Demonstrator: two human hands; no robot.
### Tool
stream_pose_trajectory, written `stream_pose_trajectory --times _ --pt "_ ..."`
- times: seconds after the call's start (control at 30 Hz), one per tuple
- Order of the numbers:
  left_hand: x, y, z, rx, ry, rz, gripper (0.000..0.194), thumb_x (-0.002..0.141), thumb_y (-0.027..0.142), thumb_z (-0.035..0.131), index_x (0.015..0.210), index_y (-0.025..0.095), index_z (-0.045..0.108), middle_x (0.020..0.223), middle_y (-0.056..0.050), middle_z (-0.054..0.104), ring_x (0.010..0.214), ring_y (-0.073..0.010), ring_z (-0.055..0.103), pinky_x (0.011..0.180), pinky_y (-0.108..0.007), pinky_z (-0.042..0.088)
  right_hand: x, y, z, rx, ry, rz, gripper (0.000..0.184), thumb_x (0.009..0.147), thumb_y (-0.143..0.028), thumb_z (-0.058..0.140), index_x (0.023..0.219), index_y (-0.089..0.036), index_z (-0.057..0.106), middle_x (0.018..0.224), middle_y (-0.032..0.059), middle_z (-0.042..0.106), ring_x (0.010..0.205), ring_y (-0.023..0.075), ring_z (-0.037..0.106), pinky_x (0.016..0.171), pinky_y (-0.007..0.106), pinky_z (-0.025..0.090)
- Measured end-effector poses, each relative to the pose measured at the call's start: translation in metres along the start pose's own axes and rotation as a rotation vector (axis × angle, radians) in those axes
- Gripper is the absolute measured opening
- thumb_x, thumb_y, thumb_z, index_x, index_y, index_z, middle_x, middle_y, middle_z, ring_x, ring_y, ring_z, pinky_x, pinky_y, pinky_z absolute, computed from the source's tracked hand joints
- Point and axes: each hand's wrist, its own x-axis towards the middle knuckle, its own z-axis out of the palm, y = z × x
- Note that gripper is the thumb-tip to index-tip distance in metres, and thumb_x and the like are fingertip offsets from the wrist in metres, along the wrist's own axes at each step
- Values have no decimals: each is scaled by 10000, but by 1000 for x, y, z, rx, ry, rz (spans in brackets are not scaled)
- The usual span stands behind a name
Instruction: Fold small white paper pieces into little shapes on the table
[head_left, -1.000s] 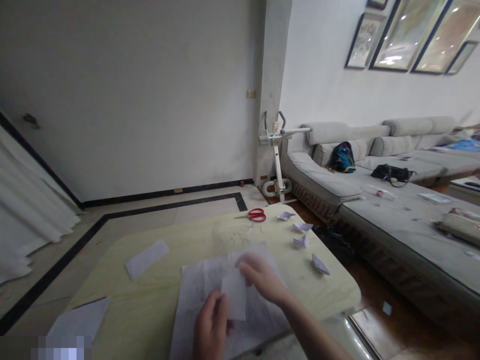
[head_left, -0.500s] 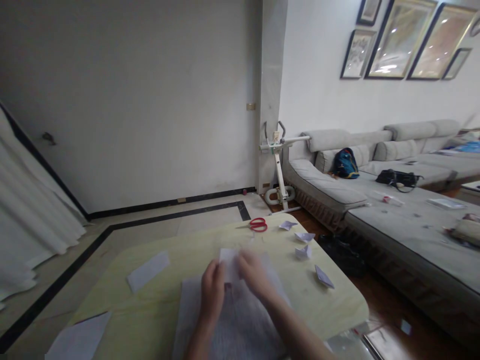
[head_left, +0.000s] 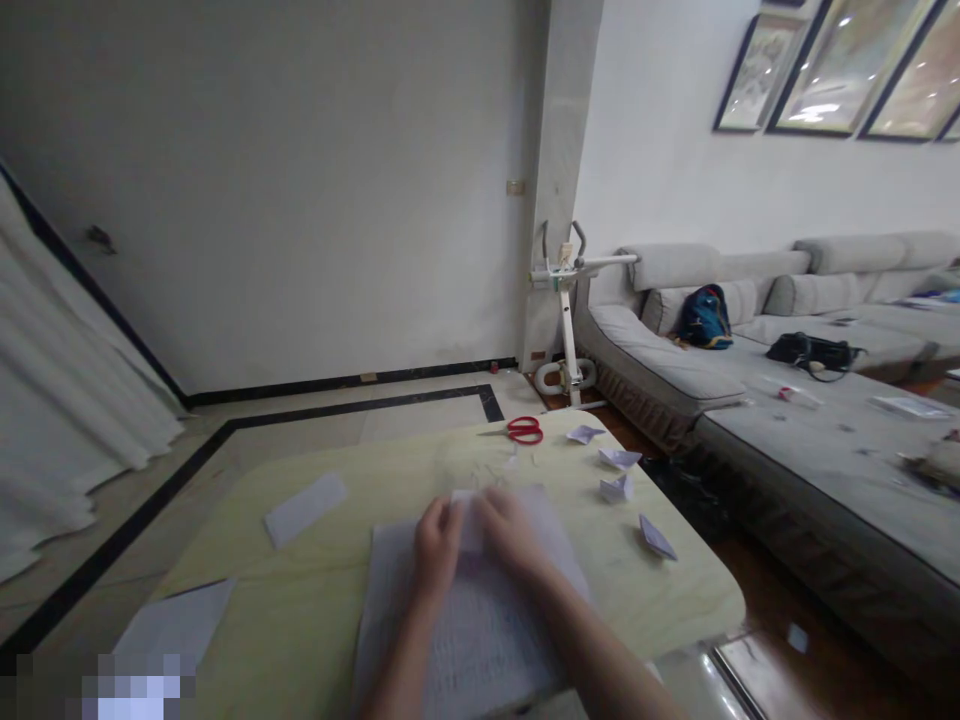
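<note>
Between my two hands is a small piece of white paper (head_left: 468,518), held above a large printed sheet (head_left: 480,640) on the table. My left hand (head_left: 437,540) is closed on the paper's left edge. My right hand (head_left: 510,530) grips its right side, slightly blurred by motion. Several small folded paper boats (head_left: 616,488) stand along the table's right side. Red-handled scissors (head_left: 525,431) lie at the far edge, with thin scraps (head_left: 487,475) in front of them.
A folded white strip of paper (head_left: 306,510) and a stack of white paper (head_left: 176,625) lie on the left of the pale yellow table (head_left: 300,620). Beyond the table's right edge stand a grey sofa (head_left: 810,480) and a white exercise machine (head_left: 568,330).
The camera view has turned slightly left and down. Both hands stay on the small paper, which shows less of itself now, with the right hand closer in over it.
</note>
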Motion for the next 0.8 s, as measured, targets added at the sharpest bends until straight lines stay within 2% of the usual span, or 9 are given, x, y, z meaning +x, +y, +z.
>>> stream_pose_trajectory --times 0.17,0.27,0.33,0.47,0.6,0.8 --pt "2 -1 2 41 49 36 340 772 491 536 704 175 641 669 -34 667 682 -206 615 662 -277 480 1 7 3 7 39 -48 247 818 -302 449 588 -220 412 618 0 518 634 173 505 576 257 385" --pt "3 -4 2 45 62 55 361 777 497 509 670 181 644 688 -64 694 689 -236 637 666 -317 505 1 15 7 64 15 -64 246 825 -357 435 614 -230 442 627 5 530 631 186 522 574 271 399" --pt "5 -9 3 40 64 70 363 762 513 520 672 187 651 705 -78 711 713 -259 655 686 -343 522 3 22 10 53 60 -74 231 808 -373 462 620 -240 470 646 12 555 671 204 546 589 281 412" --pt "10 -20 4 12 76 71 365 731 530 542 721 193 682 807 -116 748 815 -299 688 772 -384 539 7 33 17 -4 144 -81 228 807 -334 480 598 -245 483 661 21 583 709 226 570 599 296 411" --pt "12 -21 3 44 96 56 389 696 540 553 758 182 695 883 -137 750 909 -323 687 819 -397 539 9 31 18 -40 113 -94 231 805 -294 490 578 -246 485 614 8 575 678 221 568 570 286 396" --pt "12 -13 3 92 72 53 345 691 534 550 662 208 659 735 -97 732 818 -296 693 746 -382 562 9 32 20 -71 145 -95 201 800 -261 456 607 -213 489 651 8 592 689 180 555 598 244 392"
